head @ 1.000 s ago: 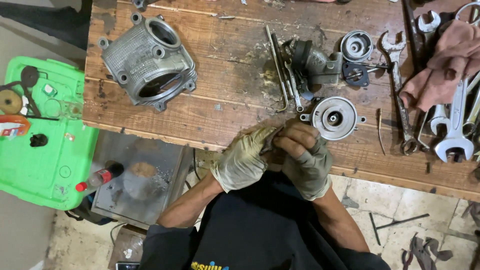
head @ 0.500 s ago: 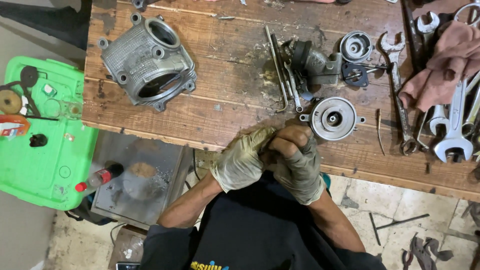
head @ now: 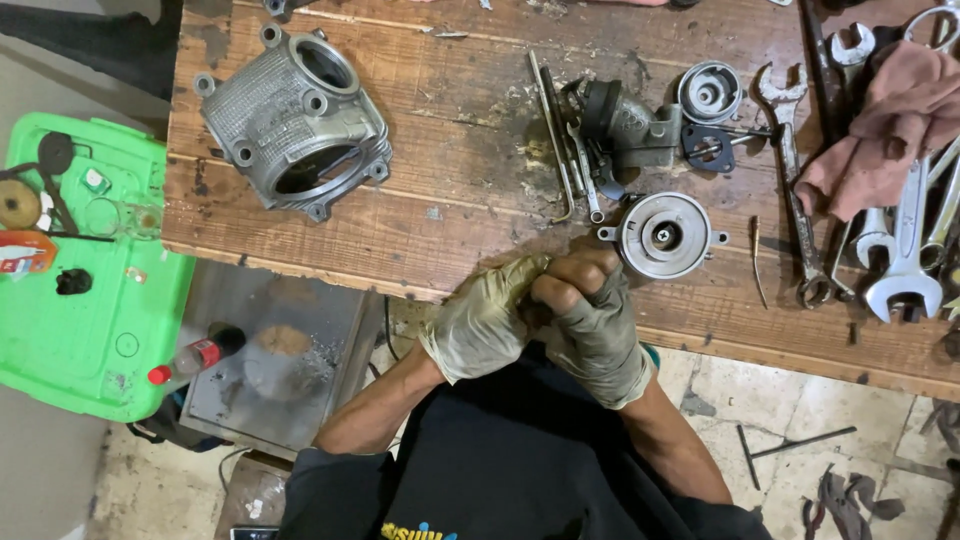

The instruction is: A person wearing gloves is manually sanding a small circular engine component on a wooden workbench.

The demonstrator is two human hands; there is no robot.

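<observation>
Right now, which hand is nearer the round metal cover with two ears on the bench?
Right. The right hand sits just below-left of the round metal cover, knuckles almost at its ear; the left hand is farther left, pressed against the right.

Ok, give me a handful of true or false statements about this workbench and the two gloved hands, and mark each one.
1. The two hands, left hand and right hand, are pressed together at the bench's near edge. True.
2. The big grey engine casing sits at the right end of the wooden bench. False: it lies at the left end.
3. A round metal cover lies on the bench just beyond the right hand. True.
4. The spanners are piled on the green plastic lid. False: they lie on the bench at the right, by a pink rag.
5. Both hands are bare. False: both wear gloves.
</observation>
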